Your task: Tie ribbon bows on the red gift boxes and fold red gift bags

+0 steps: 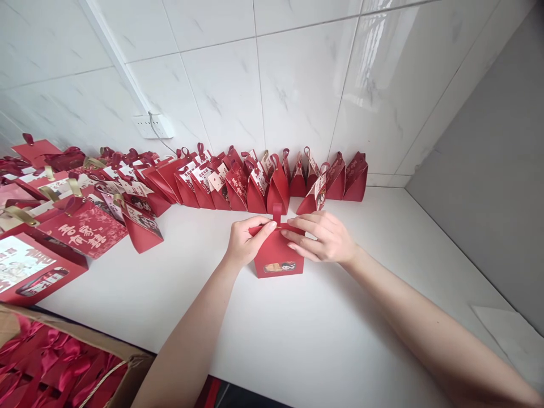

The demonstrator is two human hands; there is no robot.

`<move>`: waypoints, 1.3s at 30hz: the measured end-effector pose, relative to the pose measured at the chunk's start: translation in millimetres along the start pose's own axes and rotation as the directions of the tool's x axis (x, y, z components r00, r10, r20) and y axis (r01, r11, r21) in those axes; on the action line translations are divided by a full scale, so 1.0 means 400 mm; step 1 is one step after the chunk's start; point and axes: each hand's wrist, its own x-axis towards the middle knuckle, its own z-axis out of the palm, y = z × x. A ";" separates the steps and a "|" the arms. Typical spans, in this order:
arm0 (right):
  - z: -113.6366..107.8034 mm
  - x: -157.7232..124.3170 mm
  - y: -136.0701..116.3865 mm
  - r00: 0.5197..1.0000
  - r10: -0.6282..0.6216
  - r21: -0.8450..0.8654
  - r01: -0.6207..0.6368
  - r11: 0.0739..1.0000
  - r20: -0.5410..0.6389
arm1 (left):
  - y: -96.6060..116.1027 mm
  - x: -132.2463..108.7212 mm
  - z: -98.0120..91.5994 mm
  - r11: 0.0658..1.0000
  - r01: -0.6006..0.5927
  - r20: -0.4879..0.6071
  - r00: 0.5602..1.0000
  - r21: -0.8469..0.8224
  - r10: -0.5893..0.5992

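A red paper gift box stands upright on the white table in front of me, with a small picture window low on its front. From its top edge rises a dark red ribbon loop. My left hand pinches the top left corner, thumb in front and fingers behind. At the top right, my right hand has its fingers closed on the edge, fingertips close to the base of the ribbon. Just behind my right hand stands another red gift box with a white tag.
A row of red gift boxes lines the tiled wall. More are crowded at the left, including a large box with a window. A cardboard carton of red ribboned items sits at lower left. A wall socket is behind.
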 end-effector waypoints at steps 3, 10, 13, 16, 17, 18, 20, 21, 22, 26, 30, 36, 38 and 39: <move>-0.006 0.019 -0.019 0.980 0.162 0.101 -0.151 0.983 -0.117 | 0.004 0.000 -0.009 1.000 -0.015 0.053 0.999 0.007 0.015; -0.014 0.062 -0.055 0.949 0.286 0.282 -0.240 0.929 -0.131 | 0.014 -0.002 -0.032 0.997 -0.071 0.160 0.985 0.031 0.065; -0.007 0.065 -0.061 0.938 0.338 0.354 -0.290 0.889 -0.081 | 0.019 -0.003 -0.031 0.995 -0.097 0.188 0.978 0.009 0.094; -0.002 0.068 -0.069 0.902 0.432 0.430 -0.392 0.813 0.005 | 0.024 -0.003 -0.027 0.993 -0.117 0.166 0.980 0.022 0.112; -0.002 0.069 -0.072 0.889 0.457 0.441 -0.426 0.790 0.041 | 0.026 -0.003 -0.026 0.992 -0.115 0.151 0.983 0.046 0.107; -0.003 0.071 -0.074 0.875 0.478 0.450 -0.458 0.766 0.077 | 0.028 -0.004 -0.024 0.991 -0.113 0.139 0.985 0.075 0.102; -0.008 0.074 -0.078 0.846 0.515 0.466 -0.514 0.720 0.137 | 0.030 -0.004 -0.023 0.984 -0.121 0.131 0.986 0.128 0.105; -0.011 0.075 -0.080 0.833 0.530 0.473 -0.535 0.700 0.158 | 0.029 -0.005 -0.022 0.980 -0.132 0.129 0.985 0.150 0.113; -0.014 0.076 -0.081 0.824 0.539 0.481 -0.549 0.683 0.175 | 0.028 -0.005 -0.021 0.975 -0.146 0.125 0.984 0.169 0.126; -0.023 0.078 -0.078 0.815 0.530 0.537 -0.562 0.628 0.233 | 0.020 -0.007 -0.018 0.966 -0.183 0.111 0.980 0.181 0.165; -0.033 0.080 -0.068 0.826 0.484 0.555 -0.556 0.618 0.289 | 0.015 -0.007 -0.022 0.972 -0.179 0.127 0.979 0.152 0.161; -0.090 0.091 -0.065 0.828 0.418 0.462 -0.556 0.690 0.373 | 0.030 -0.003 -0.036 0.984 -0.175 0.195 0.967 0.038 0.164; -0.107 0.095 -0.070 0.840 0.430 0.501 -0.543 0.674 0.332 | 0.035 0.000 -0.029 0.992 -0.127 0.147 0.981 -0.027 0.130; -0.112 0.097 -0.073 0.850 0.434 0.531 -0.526 0.664 0.299 | 0.037 0.000 -0.023 0.995 -0.086 0.123 0.988 -0.046 0.091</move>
